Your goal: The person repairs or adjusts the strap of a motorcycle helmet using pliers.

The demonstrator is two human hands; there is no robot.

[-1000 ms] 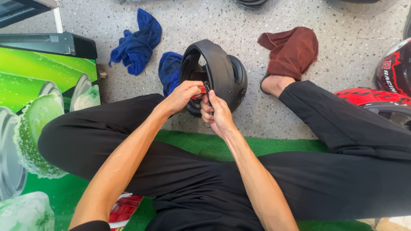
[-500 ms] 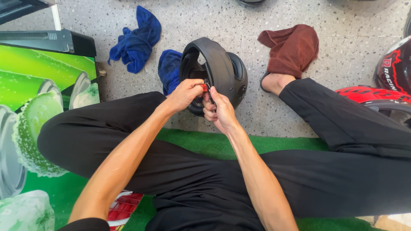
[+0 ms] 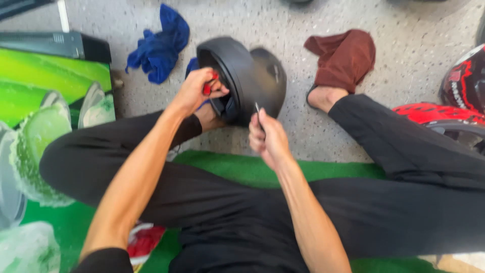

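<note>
A black helmet [image 3: 252, 76] lies on the speckled floor between my legs, its opening turned to the left. My left hand [image 3: 197, 91] grips the rim of that opening, with a small red piece pinched under the fingers. My right hand [image 3: 268, 136] is a little below and right of the helmet, apart from it, closed on a thin metal tool [image 3: 258, 112] that points up. The frame is blurred by motion.
A blue cloth [image 3: 159, 45] lies left of the helmet and a maroon cloth [image 3: 346, 58] right of it by my foot. A red helmet [image 3: 444, 116] and another red-black helmet [image 3: 465, 81] sit at the right. A green printed box [image 3: 50, 101] stands at the left; green matting [image 3: 232, 169] lies under me.
My right hand has pulled back from the helmet's rim toward me, holding the thin tool. My left hand stays on the rim. The view has shifted and blurred.
</note>
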